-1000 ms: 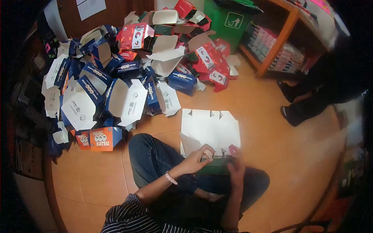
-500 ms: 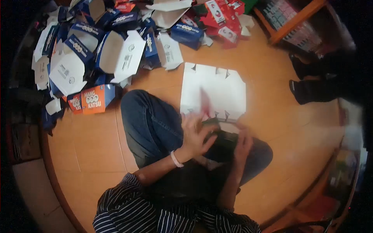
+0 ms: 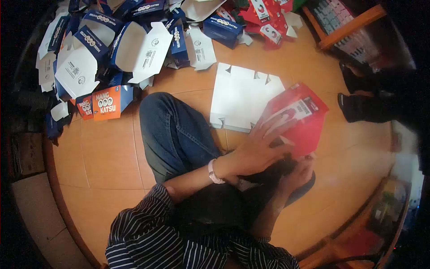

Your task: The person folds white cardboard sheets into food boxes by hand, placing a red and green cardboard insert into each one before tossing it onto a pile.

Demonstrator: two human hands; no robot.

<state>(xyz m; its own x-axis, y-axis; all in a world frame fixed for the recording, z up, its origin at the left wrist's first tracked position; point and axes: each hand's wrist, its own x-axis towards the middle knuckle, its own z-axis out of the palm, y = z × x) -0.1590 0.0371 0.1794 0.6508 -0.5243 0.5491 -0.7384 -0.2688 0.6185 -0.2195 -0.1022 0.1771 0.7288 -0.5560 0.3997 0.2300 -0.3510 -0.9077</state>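
A red box piece (image 3: 309, 130) with a white printed panel is raised over my right knee, tilted and partly blurred. My left hand (image 3: 260, 148) lies against its lower left side, fingers apart and stretched over the printed panel. At its bottom corner my right hand (image 3: 299, 172) has its fingers closed on the red piece. Behind it, a stack of white flat card sheets (image 3: 242, 94) with small cut notches lies on the floor, its right part covered by the red piece.
Blue and white boxes (image 3: 143, 51) are heaped at the upper left, with an orange-fronted box (image 3: 107, 104) at the near edge. Red boxes (image 3: 268, 27) lie at the top. Another person's feet (image 3: 358, 107) and a wooden frame (image 3: 354, 27) are at the right.
The red piece now shows large and raised at the right, where before there was only a red blur over the white sheets. Both my hands have moved right with it.
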